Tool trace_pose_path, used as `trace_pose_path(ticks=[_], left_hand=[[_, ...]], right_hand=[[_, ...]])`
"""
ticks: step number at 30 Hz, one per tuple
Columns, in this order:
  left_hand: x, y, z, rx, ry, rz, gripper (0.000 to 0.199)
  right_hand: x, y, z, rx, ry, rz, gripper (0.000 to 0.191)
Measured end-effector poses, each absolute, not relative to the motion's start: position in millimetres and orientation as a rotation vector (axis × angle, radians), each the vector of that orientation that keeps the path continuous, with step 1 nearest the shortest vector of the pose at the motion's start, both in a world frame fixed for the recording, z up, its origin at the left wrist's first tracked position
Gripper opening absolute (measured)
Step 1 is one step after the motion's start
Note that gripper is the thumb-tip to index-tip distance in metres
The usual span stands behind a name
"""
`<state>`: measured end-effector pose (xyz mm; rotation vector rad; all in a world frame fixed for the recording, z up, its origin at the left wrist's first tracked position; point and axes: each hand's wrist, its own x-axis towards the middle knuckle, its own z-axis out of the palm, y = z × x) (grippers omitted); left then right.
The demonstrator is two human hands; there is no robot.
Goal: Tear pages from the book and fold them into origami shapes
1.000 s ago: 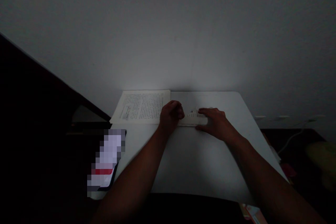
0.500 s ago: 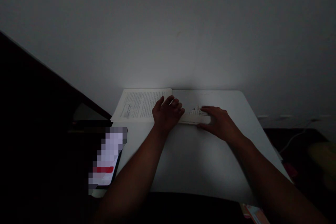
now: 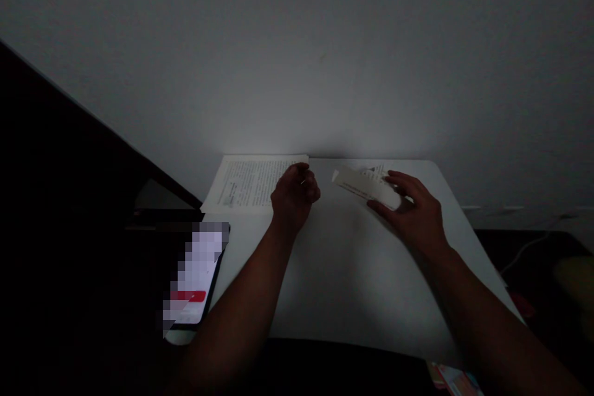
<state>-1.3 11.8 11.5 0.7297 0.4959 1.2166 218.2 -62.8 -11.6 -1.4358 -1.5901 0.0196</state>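
Head view: the right hand (image 3: 417, 210) grips the right end of a white box (image 3: 362, 185) between thumb and fingers, holding it tilted above the table (image 3: 320, 278). The left hand (image 3: 296, 195), well apart from it, is half-curled by the right edge of the printed sheets (image 3: 245, 182); whether it holds anything cannot be told. Such a box probably calls for light, even pressure on opposite edges, since squeezing could crease its walls, and gripping nearer the middle would likely steady it. The box is the one likely container; its contents, if any, are hidden.
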Motion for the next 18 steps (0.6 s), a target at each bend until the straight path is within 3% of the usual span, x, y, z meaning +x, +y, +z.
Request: trace_pose_path(ticks=[8,18], left_hand=[[21.4,9.1,-12.1,0.799,0.506,1.065,0.043],[28.1,3.8,-25.7,1.009,0.638,1.066,0.032]], right_hand=[[213.8,-64.7,-11.3,-1.361,-1.623,0.018,0.049],[209.8,-66.1,-5.7,-1.368,-1.676,0.08,0.053]])
